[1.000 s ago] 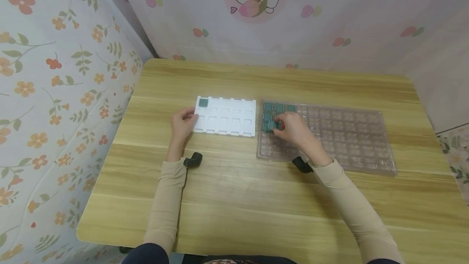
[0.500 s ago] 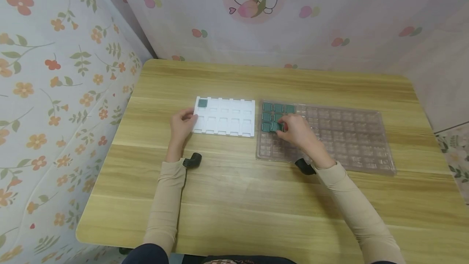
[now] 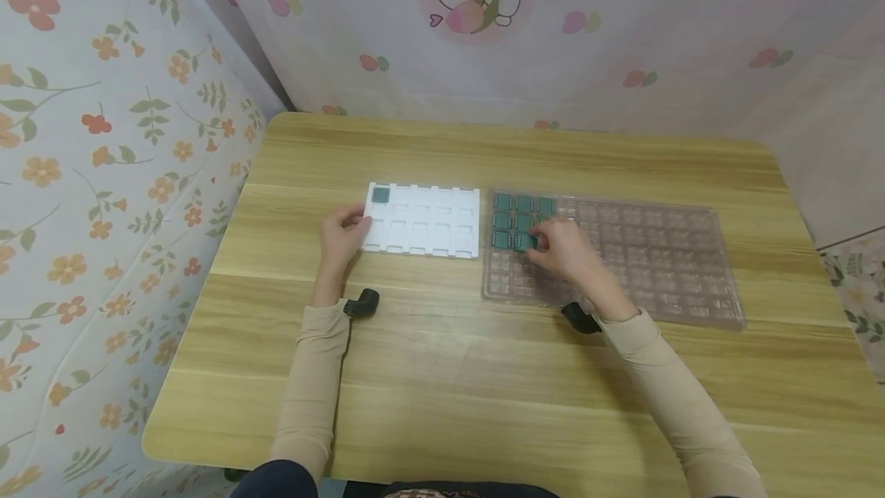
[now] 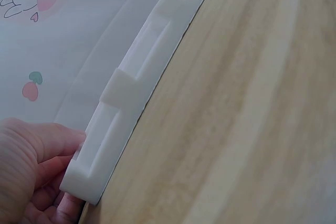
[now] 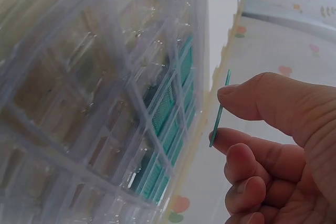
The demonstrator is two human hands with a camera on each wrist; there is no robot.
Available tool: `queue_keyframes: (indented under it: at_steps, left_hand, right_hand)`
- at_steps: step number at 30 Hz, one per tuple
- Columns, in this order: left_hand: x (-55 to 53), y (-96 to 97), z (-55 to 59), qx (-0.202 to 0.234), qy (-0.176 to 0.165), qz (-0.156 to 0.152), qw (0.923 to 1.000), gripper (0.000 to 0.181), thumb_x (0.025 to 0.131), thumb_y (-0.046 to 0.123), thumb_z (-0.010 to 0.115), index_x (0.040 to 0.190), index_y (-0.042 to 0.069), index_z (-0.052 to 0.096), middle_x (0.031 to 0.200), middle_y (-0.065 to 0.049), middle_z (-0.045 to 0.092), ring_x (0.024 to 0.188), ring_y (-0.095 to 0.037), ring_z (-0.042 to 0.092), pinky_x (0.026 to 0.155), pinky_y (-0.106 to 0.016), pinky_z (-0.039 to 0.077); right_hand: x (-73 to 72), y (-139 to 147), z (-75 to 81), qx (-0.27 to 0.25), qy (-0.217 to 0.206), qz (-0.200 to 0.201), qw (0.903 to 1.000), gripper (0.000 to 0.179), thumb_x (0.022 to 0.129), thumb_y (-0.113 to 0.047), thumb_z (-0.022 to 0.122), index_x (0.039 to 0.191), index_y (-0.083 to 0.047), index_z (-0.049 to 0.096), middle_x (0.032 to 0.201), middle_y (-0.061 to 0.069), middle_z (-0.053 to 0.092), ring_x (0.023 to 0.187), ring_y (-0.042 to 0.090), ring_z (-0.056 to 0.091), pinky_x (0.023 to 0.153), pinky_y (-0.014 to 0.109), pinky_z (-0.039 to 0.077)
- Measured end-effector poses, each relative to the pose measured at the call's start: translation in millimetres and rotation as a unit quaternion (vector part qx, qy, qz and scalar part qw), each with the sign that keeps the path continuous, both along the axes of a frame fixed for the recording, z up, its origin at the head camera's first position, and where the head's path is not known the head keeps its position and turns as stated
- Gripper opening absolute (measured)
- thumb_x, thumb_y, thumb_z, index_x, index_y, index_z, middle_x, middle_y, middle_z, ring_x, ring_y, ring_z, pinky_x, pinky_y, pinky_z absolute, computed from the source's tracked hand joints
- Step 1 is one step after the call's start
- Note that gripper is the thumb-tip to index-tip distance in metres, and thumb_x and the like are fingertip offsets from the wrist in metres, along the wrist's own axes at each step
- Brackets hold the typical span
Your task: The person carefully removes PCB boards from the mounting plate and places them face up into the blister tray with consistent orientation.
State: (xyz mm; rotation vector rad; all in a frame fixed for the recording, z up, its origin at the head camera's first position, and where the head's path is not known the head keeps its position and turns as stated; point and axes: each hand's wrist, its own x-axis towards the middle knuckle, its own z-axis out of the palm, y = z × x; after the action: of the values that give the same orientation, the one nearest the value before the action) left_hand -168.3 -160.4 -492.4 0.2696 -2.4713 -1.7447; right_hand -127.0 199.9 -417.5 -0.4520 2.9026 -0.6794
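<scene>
My left hand (image 3: 343, 235) holds the left edge of a white plastic tray (image 3: 415, 214) with rows of recesses. In the left wrist view, its thumb lies at the rim of the tray (image 4: 126, 93), fingers around the corner. One small green circuit board (image 3: 381, 195) sits in the tray's far left recess. My right hand (image 3: 568, 253) pinches another thin green circuit board (image 5: 220, 115) between thumb and finger, seen edge-on in the right wrist view. It is over the left part of a clear plastic tray (image 3: 664, 267), where several green boards (image 3: 504, 203) lie in pockets.
The two trays lie side by side on a wooden table (image 3: 442, 375), with a narrow gap between. A printed curtain (image 3: 539, 75) hangs behind the table and a floral one (image 3: 138, 198) at the left. Black camera mounts (image 3: 362, 303) stick out at both wrists.
My right hand has shifted slightly right with the pinched circuit board, away from the clear tray's left column. My left hand stays on the white tray.
</scene>
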Motion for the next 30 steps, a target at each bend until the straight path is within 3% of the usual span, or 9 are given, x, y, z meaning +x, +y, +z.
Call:
queue_keyframes:
  at_steps: [16,23,30]
  left_hand:
    - [0.6,-0.5,-0.6,-0.002,-0.006,0.003,1.0,0.031,0.085,0.006,0.063,0.114,-0.002,0.063,0.103,-0.018,0.063,0.093,-0.025,0.058,0.085,-0.033,0.049]
    - [0.2,-0.1,-0.5,-0.001,-0.009,0.004,0.9999,0.03,0.084,0.006,0.064,0.114,-0.002,0.064,0.102,-0.017,0.063,0.092,-0.025,0.058,0.084,-0.033,0.05]
    - [-0.8,0.0,-0.9,-0.004,-0.012,0.003,0.9999,0.031,0.085,0.008,0.063,0.114,-0.001,0.064,0.102,-0.017,0.062,0.093,-0.025,0.058,0.085,-0.033,0.049]
  right_hand:
    - [-1.7,17,-12.5,0.001,0.0,-0.006,1.0,0.03,0.077,-0.005,0.07,0.101,0.012,0.064,0.07,0.01,0.055,0.062,0.02,0.048,0.055,0.032,0.041]
    - [-5.0,23,-18.2,-0.01,-0.019,-0.019,0.9996,0.029,0.079,-0.004,0.069,0.102,0.013,0.063,0.075,0.014,0.058,0.063,0.022,0.051,0.057,0.034,0.045]
    - [-6.3,27,-21.5,0.0,-0.003,-0.015,0.9999,0.027,0.079,-0.004,0.069,0.099,0.013,0.063,0.069,0.011,0.055,0.06,0.021,0.048,0.056,0.034,0.041]
